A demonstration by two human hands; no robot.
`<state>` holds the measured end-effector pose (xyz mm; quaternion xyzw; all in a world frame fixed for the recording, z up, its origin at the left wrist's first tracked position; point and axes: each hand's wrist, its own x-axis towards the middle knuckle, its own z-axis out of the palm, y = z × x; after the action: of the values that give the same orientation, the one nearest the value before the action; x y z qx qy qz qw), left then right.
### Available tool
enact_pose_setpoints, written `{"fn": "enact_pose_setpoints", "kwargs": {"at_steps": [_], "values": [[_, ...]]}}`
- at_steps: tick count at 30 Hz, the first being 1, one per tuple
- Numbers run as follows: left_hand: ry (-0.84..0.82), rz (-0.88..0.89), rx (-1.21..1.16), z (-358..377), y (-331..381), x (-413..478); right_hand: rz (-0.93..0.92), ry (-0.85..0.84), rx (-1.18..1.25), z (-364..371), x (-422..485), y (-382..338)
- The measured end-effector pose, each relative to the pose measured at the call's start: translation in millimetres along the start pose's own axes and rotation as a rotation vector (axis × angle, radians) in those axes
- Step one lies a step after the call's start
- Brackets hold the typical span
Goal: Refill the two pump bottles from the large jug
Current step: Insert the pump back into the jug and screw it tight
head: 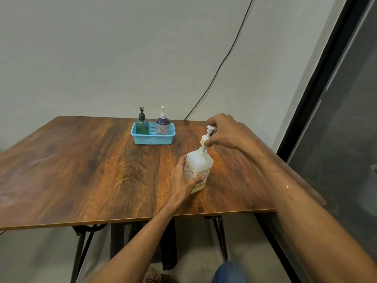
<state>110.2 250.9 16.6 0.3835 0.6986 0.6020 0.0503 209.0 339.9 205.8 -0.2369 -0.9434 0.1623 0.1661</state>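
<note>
A wooden table [81,170] stands against a grey wall [102,58], with a cable [224,62] behind and a dark window [336,139] at right. The jug [201,162] sits near the right edge. The left hand [183,178] wraps its body and the right hand [222,131] pinches its pump [206,138], apparently unscrewing it. The green bottle [142,125] and purple bottle [162,125] stand in a blue basket [152,140] at the back, pumps on. Next, probably: lift the pump clear, then open a bottle.

Left hand [183,179] grips the jug [199,162] between thumb and fingers; right hand [223,132], above it, curls, fingertips apparently pinching the pump [204,139]. Both forearms reach forward.
</note>
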Motion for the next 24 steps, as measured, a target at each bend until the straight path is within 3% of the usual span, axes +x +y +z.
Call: {"fn": "enact_pose_setpoints", "kwargs": {"at_steps": [10,17,24], "values": [[0.0,0.013,-0.021,-1,-3,0,-0.008,-0.075,0.008,27,13,10],[0.005,0.0,-0.052,-3,-6,-1,0.003,-0.005,0.065,45,20,20],[0.009,-0.019,-0.061,-3,-8,0,0.011,-0.087,0.36,53,18,39]]}}
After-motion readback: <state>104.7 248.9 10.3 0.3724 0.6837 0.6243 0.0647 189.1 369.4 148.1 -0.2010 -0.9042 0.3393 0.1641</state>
